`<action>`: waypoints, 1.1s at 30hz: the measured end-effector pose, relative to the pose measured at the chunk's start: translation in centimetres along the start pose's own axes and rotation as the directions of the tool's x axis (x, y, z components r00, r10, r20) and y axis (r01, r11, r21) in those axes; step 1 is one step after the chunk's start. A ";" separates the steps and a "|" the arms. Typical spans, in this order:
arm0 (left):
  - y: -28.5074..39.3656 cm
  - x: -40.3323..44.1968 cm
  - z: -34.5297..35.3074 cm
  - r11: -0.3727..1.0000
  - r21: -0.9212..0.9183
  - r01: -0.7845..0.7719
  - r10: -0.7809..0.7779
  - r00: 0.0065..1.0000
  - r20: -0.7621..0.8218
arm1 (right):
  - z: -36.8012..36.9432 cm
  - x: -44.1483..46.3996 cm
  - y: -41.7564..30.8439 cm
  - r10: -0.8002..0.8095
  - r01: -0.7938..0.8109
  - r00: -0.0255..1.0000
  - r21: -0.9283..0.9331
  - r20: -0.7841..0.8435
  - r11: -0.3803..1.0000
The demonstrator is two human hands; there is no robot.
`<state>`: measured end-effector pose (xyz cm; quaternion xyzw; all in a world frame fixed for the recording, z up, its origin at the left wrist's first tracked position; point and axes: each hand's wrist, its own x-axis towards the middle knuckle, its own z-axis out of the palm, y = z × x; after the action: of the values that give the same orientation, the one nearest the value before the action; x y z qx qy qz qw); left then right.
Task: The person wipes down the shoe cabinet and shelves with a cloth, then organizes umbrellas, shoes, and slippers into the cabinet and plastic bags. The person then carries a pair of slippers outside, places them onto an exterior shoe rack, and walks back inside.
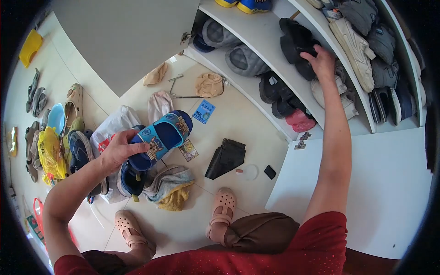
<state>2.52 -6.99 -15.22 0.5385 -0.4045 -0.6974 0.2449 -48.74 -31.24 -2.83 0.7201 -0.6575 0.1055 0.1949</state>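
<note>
My left hand [120, 151] is closed around a blue cartoon-print children's slipper [167, 133], held above the floor with its open end to the upper right. Whether a second slipper lies under it I cannot tell. On the cabinet's middle shelf, my right hand [319, 63] grips a black shoe [298, 43], thumb on its near side and the other fingers partly hidden. Light-coloured shoes [337, 91] lie beside my right wrist. Below my left hand are a dark blue shoe [130, 181] and a white plastic bag [117, 123].
Grey slippers [247, 60] and black sandals [275, 91] stand on the lower shelf. Cabinet doors [357, 183] stand open on both sides. On the floor lie cloths [169, 183], a black folded piece [225, 158], a blue card [204, 111] and several shoes at left.
</note>
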 end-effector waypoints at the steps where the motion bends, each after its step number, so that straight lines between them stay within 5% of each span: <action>1: -0.1 -0.1 -0.1 1.000 -0.015 -0.007 0.007 1.000 -0.003 | 0.3 0.3 0.7 0.011 -0.011 1.000 -0.019 -0.001 1.000; 5: 0.1 -0.7 -0.4 0.999 0.035 0.008 -0.006 0.999 -0.038 | 2.1 0.9 -1.0 -0.070 0.070 0.996 0.006 -0.063 0.998; 8: -0.2 -0.6 -0.7 1.000 0.014 0.020 -0.020 0.999 -0.045 | 1.3 -0.2 -4.1 0.161 -0.161 0.987 -0.027 0.020 0.987; 14: 0.6 -0.6 -0.1 0.994 -0.106 0.026 -0.034 0.997 -0.074 | -0.7 -1.2 -5.8 0.271 -0.266 0.957 -0.056 0.104 0.962; 16: 0.3 -0.2 0.0 0.993 -0.118 0.019 -0.028 0.997 -0.076 | -0.5 -2.7 -7.8 0.191 -0.233 0.966 -0.265 -0.175 0.936; 18: 0.6 -0.3 0.1 0.993 -0.115 0.022 -0.030 0.997 -0.069 | -0.2 -3.2 -9.9 0.024 -0.094 0.965 -0.261 -0.261 0.961; 20: 0.3 -0.4 0.3 0.997 -0.082 -0.009 0.001 0.995 -0.100 | 0.2 -3.3 -12.4 -0.308 0.266 0.855 -0.157 -0.417 0.951; 22: 0.3 -0.2 0.8 0.996 -0.083 -0.019 0.016 1.000 -0.027 | -0.7 -3.6 -16.6 -0.396 0.377 0.879 -0.120 -0.267 0.918; 24: -0.8 0.7 0.6 0.992 -0.126 0.003 -0.003 1.000 0.000 | 0.5 -1.5 -21.1 -0.445 0.439 0.887 0.076 0.119 0.895; 27: -0.9 1.1 1.4 0.988 -0.155 0.010 -0.015 0.999 -0.028 | 1.4 0.4 -26.5 -0.550 0.535 0.832 0.159 0.071 0.830; 33: 1.6 0.1 2.6 0.973 -0.232 0.004 -0.005 1.000 -0.006 | -1.8 1.4 -32.2 -0.596 0.441 0.610 0.401 0.522 0.803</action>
<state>-0.14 -7.16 -13.67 0.5093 -0.3184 -0.7387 0.3057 -16.57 -29.82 -5.20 0.8900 -0.4275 -0.1249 -0.0980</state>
